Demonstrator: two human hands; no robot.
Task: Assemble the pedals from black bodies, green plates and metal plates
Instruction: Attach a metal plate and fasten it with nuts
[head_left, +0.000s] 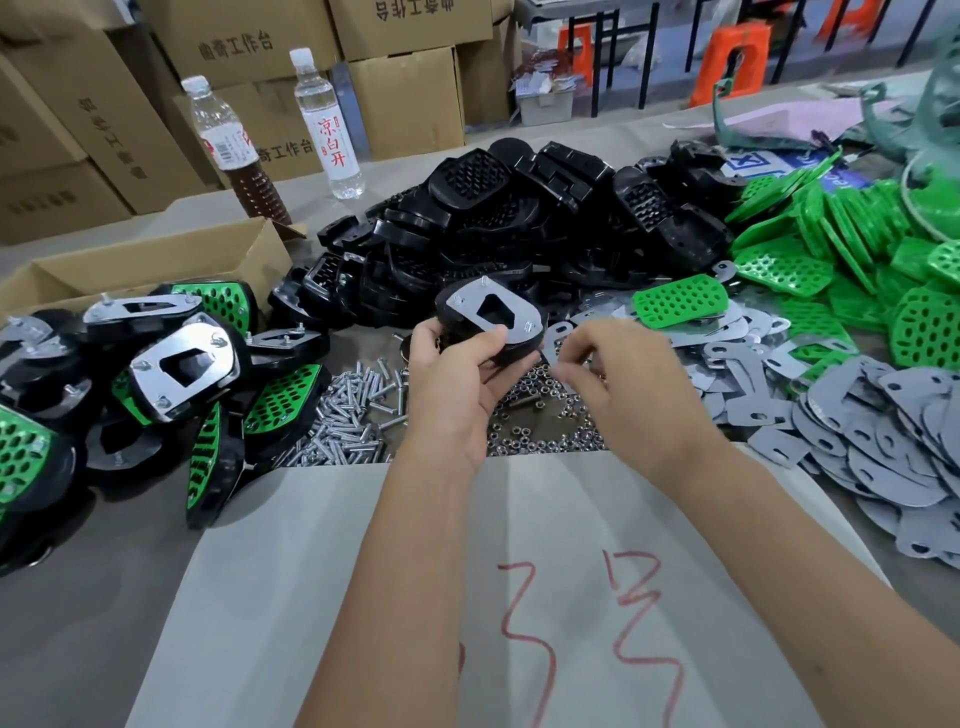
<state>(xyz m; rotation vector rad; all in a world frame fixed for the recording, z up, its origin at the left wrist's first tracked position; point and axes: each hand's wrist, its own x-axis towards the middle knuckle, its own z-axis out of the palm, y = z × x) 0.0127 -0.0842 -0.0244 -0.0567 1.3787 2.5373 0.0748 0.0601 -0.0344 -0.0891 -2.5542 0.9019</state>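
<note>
Clear bottle (326, 124) near tabletop far edge showing red "凉白开"; second bottle (235, 150) beside it, label unreadable. Boxes (234, 47) behind reading "工作台". Red scrawl on grey sheet (395, 571) at near edge.

Left hand (454, 364) gripping pedal (485, 314), metal plate facing up, mid-tabletop. Right hand (618, 364) hovering beside it, fingertips pinching together; item too small to tell.

Two bottles. Black bodies (519, 218), green plates (841, 244), metal plates (857, 426), screws (348, 415), nuts (540, 415): piles, uncountable. Finished pedals (171, 364) heaping at left edge.
</note>
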